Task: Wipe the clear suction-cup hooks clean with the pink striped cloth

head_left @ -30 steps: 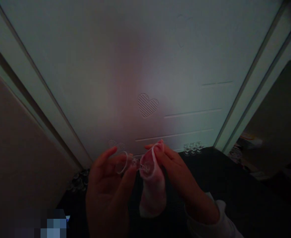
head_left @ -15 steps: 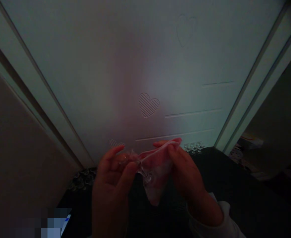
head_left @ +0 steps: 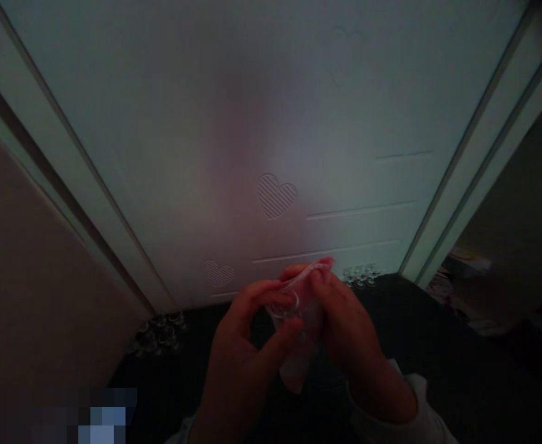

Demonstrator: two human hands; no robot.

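Note:
My right hand [head_left: 344, 320] grips a soft pink pouch [head_left: 311, 311] by its upper edge, and the pouch's pale lower end hangs below the fingers. My left hand [head_left: 252, 342] reaches against the pouch's near left side. Its thumb and forefinger are curled around a small clear round piece [head_left: 291, 300] with a shiny rim, which lies against the pink material. Dim light hides whether the piece is inside or in front of the pouch. Both hands are above a dark tabletop [head_left: 197, 370].
Several small clear glass-like pieces [head_left: 160, 333] stand at the table's back left. More clear pieces [head_left: 363, 275] are lined up at the back right. A white panel [head_left: 169, 154] with embossed hearts rises behind. Blurred clutter [head_left: 465, 265] lies beyond the right side post.
My left hand has moved right, from beside the pouch to its front, with the clear piece. The pouch's mouth looks narrower. My right hand has barely moved.

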